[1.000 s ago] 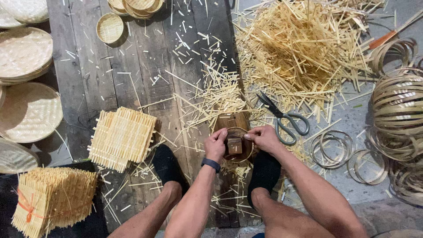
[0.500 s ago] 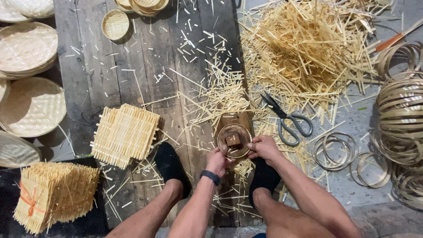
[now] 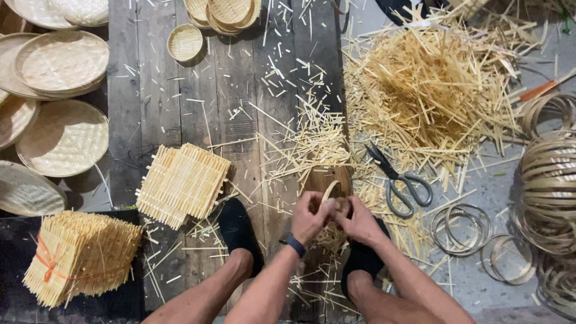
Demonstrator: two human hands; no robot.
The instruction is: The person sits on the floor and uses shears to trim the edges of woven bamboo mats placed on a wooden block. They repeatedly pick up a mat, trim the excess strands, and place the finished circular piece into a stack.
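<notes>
My left hand [image 3: 310, 215] and my right hand [image 3: 359, 221] meet over a small round bamboo ring [image 3: 332, 193] tilted up on its edge above a dark wooden block [image 3: 324, 179]. Both hands grip the ring, fingers curled around its rim. A dark band sits on my left wrist [image 3: 294, 244]. My two feet in black socks [image 3: 240, 231] rest on the plank floor on either side of the hands.
Scissors [image 3: 399, 180] lie right of the hands by a large heap of bamboo slivers [image 3: 429, 90]. Bamboo hoops [image 3: 468, 231] and coiled strips [image 3: 549, 180] lie right. Woven square mats [image 3: 180, 183], a tied mat bundle [image 3: 78, 255] and round trays [image 3: 60, 138] lie left.
The ring lay flat on the block with a small block inside it; now both hands have lifted and tilted it on edge, closer together.
</notes>
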